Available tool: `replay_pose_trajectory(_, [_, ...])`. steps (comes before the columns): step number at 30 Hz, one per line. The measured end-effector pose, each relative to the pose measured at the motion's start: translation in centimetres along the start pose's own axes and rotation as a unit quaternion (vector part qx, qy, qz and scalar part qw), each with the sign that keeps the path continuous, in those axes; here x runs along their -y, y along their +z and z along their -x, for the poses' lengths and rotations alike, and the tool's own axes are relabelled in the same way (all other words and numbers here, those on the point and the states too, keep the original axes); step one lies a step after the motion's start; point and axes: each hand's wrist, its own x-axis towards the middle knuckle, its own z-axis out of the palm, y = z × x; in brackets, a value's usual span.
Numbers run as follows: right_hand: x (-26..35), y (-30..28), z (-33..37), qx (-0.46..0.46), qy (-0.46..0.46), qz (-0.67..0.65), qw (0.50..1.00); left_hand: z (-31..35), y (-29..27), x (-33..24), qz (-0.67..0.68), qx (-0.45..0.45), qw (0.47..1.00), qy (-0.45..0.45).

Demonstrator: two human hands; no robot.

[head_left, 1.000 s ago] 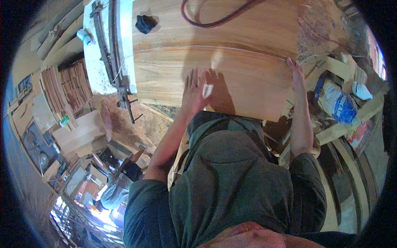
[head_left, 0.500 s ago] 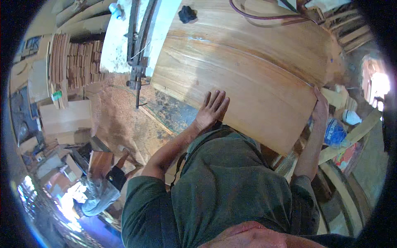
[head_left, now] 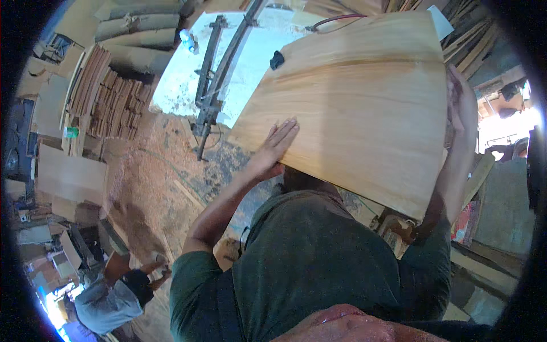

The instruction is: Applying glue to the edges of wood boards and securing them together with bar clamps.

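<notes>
A broad, light-brown wooden panel (head_left: 364,114) lies in front of me, its near edge close to my body. My left hand (head_left: 272,153) rests on the panel's near left edge, fingers stretched out flat on its face; the thumb is hidden. At the far right, my right hand (head_left: 459,108) grips the panel's side edge, its fingertips partly out of sight behind it. A small black lump (head_left: 277,60) sits at the panel's left edge; its kind cannot be made out.
Long metal bar clamps (head_left: 213,80) lie over a white board (head_left: 171,85) at left, beside a small bottle (head_left: 187,41). Stacked wood slats (head_left: 117,105) stand farther left. Another person (head_left: 114,299) bends at lower left. A dark red hose (head_left: 336,20) runs behind the panel.
The panel has shifted and turned, and the seam seen across it before no longer shows. My right hand has moved farther up its side edge. My left hand's spread fingers have drawn closer together.
</notes>
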Motion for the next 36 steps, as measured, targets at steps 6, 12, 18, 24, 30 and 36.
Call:
replay_pose_trajectory(6, [4.4,11.2,-2.1,0.199,-0.014,0.036,0.979,2.5,-5.2,3.2,0.139,-0.17,0.975,-0.012])
replay_pose_trajectory(12, [5.6,19.8,-2.5,0.241,-0.054,0.0,0.969,4.0,-7.5,5.5,0.104,-0.252,0.957,-0.102])
replay_pose_trajectory(18, [4.9,24.2,-4.2,0.34,-0.081,-0.014,0.937,5.0,-7.4,7.5,0.148,-0.419,0.882,-0.155])
replay_pose_trajectory(24, [0.8,27.5,-9.3,0.441,-0.281,0.057,0.85,1.8,-13.3,0.0,0.149,-0.547,0.809,-0.156])
replay_pose_trajectory(30, [-6.3,30.7,-14.0,0.42,-0.517,0.124,0.735,0.9,-14.3,2.0,0.07,-0.672,0.719,-0.162])
replay_pose_trajectory(36, [-13.3,33.2,-18.9,0.339,-0.566,0.163,0.734,0.4,-14.3,1.6,0.076,-0.708,0.683,-0.162])
